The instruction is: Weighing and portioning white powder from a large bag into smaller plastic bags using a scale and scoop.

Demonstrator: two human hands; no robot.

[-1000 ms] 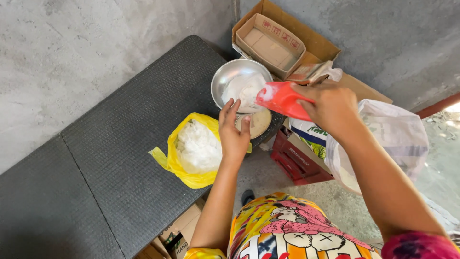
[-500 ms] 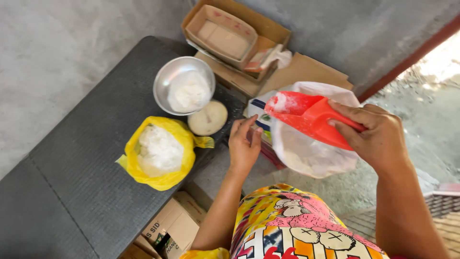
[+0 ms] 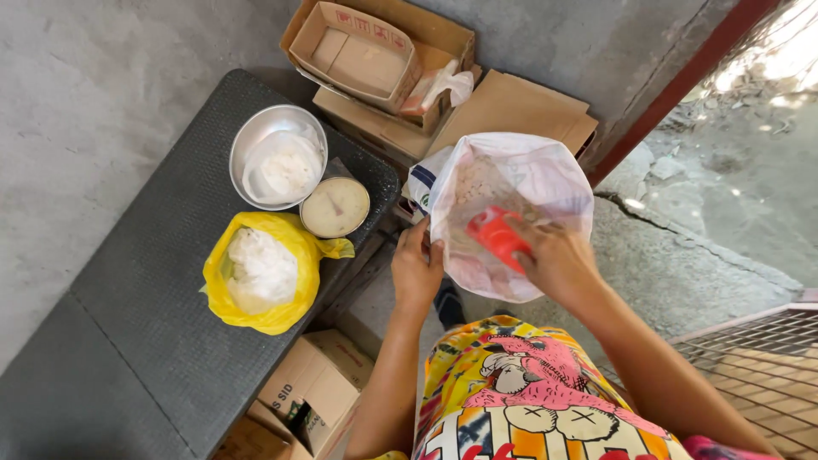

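1. A dark grey textured table ran from the lower left up toward the middle, set against a rough grey concrete wall. To the right lay a cracked concrete floor, a reddish-brown post slanting up along it, and a metal grille at the lower right corner.
2. Flattened and open cardboard boxes were stacked beyond the table's far end, and another cardboard carton stood below the table's near edge.
3. A large white plastic sack stood open just right of the table, in front of the person's patterned yellow and pink shirt.
4. On the table, a yellow plastic bag held a white lump; just beyond it sat a metal bowl with white contents, and a small round dial scale beside the bowl at the table edge.
5. The right hand was inside the sack's mouth, fingers curled closed around a red scoop sunk into the sack's contents.
6. The left hand gripped the sack's near rim, fingers pinched shut on the plastic and holding the mouth open.
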